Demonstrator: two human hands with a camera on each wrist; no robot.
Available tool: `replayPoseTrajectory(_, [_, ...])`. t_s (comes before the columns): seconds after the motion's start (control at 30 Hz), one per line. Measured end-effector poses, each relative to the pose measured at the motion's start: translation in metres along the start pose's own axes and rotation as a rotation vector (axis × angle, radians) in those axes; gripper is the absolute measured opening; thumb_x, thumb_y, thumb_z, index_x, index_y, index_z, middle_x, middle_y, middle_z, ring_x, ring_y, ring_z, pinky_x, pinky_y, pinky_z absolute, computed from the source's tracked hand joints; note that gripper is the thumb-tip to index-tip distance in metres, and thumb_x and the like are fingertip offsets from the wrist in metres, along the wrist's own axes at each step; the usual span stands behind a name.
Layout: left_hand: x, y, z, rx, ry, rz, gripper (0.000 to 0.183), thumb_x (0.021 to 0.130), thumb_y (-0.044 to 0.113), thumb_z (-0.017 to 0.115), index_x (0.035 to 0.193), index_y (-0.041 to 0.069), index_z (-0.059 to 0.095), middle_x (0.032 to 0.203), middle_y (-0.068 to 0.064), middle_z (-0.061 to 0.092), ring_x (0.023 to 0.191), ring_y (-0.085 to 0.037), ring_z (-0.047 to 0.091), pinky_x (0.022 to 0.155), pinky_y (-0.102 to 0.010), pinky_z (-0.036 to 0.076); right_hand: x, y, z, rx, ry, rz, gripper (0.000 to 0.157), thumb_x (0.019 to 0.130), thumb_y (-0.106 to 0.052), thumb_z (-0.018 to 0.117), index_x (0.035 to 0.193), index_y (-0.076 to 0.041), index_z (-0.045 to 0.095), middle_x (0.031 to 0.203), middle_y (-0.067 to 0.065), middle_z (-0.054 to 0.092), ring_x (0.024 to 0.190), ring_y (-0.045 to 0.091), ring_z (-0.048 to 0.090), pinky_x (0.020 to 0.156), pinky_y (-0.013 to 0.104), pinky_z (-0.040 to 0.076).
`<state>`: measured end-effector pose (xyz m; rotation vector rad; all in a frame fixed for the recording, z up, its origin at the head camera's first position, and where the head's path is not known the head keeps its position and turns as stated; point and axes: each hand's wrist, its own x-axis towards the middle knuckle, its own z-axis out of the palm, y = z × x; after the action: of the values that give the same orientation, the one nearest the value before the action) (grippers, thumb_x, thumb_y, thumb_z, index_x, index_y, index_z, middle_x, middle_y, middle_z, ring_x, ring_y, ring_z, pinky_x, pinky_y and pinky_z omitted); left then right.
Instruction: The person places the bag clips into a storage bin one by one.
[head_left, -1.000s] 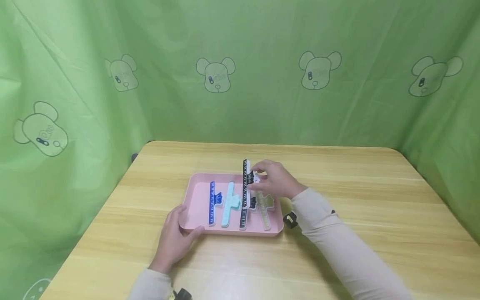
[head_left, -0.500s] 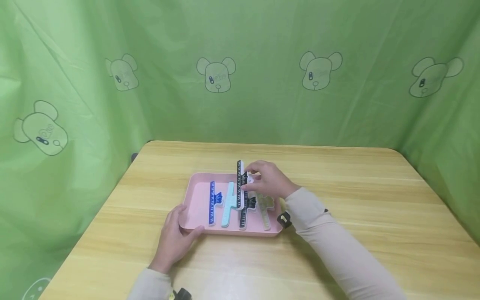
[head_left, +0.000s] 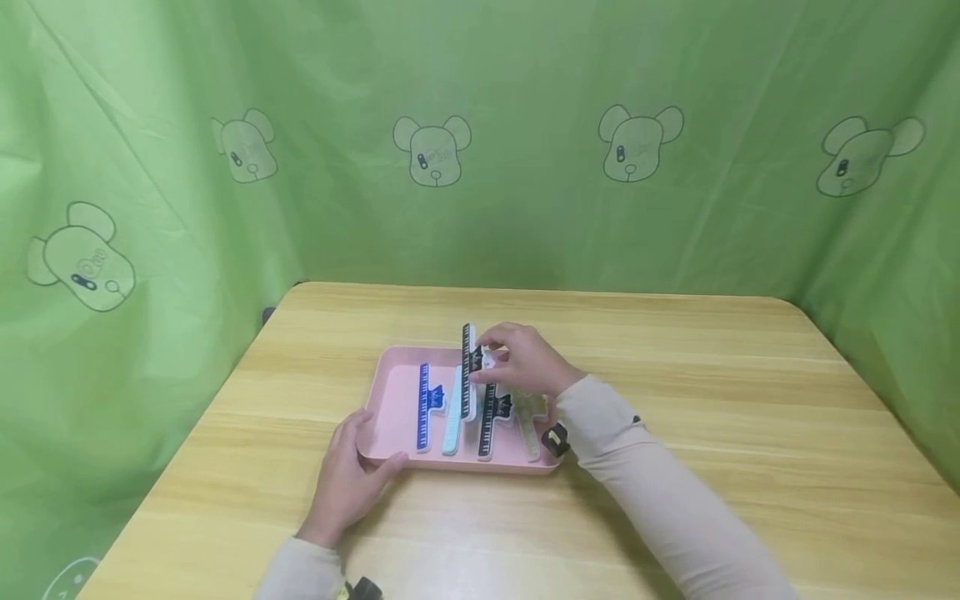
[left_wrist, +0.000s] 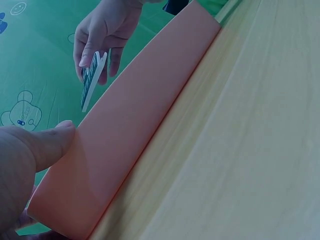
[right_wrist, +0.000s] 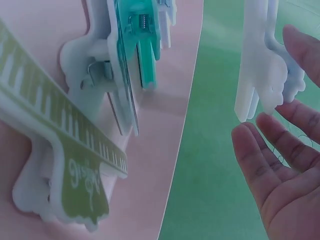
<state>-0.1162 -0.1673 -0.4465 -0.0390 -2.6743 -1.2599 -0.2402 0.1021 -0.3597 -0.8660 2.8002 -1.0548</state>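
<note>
My right hand [head_left: 528,358] pinches a black sheet-music clip with a piano-key print [head_left: 467,375] by its handle, above the pink tray [head_left: 392,408]. In the right wrist view the held clip's white back [right_wrist: 262,75] shows between thumb and fingers. My left hand [head_left: 348,479] grips the tray's near left corner, thumb at the rim; in the left wrist view its other fingers are mostly hidden behind the tray wall [left_wrist: 125,110]. Inside the tray lie a blue clip [head_left: 423,417], a mint clip [head_left: 451,433] partly covered by the held one, another black clip [head_left: 487,433] and an olive-yellow clip [head_left: 528,433].
The tray sits on a wood-grain table [head_left: 675,375]. A green curtain with bear-head prints [head_left: 525,225] hangs behind and at the sides. A black strap-on device [head_left: 556,439] on the right wrist hangs over the tray's right end.
My right hand has carried the held black clip leftward, from over the other black clip to over the mint clip. The left hand and the tray have stayed in place.
</note>
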Motion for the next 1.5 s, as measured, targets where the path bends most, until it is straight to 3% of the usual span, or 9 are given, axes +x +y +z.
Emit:
replayPoseTrajectory(0.37, [-0.001,0.0,0.001,0.006,-0.002,0.003,0.086,0.079,0.036,0.079,0.142,-0.002,0.035,0.149,-0.026,0.032,0.133,-0.045,0.035,0.11,-0.056,0.029,0.006,-0.001,0.01,-0.03,-0.001,-0.037,0.058,0.079,-0.033,0.08,0.124,-0.003,0.06,0.115,0.012,0.063,0.1,0.026,0.064,0.086,0.034,0.055])
replayPoseTrajectory(1.0, [0.0,0.001,0.001,0.009,-0.013,-0.026,0.086,0.08,0.035,0.079,0.144,-0.001,0.034,0.15,-0.025,0.03,0.134,-0.044,0.035,0.111,-0.055,0.029,0.015,-0.003,0.027,-0.008,-0.048,-0.016,0.059,0.077,-0.035,0.082,0.122,-0.002,0.062,0.113,0.01,0.063,0.1,0.023,0.063,0.088,0.032,0.054])
replayPoseTrajectory(1.5, [-0.003,0.004,-0.002,0.014,-0.005,-0.006,0.086,0.081,0.038,0.078,0.143,-0.001,0.035,0.149,-0.025,0.032,0.134,-0.044,0.036,0.11,-0.055,0.03,0.023,-0.002,0.041,-0.073,-0.064,-0.053,0.061,0.077,-0.04,0.081,0.122,-0.002,0.063,0.112,0.01,0.065,0.096,0.02,0.062,0.085,0.031,0.054])
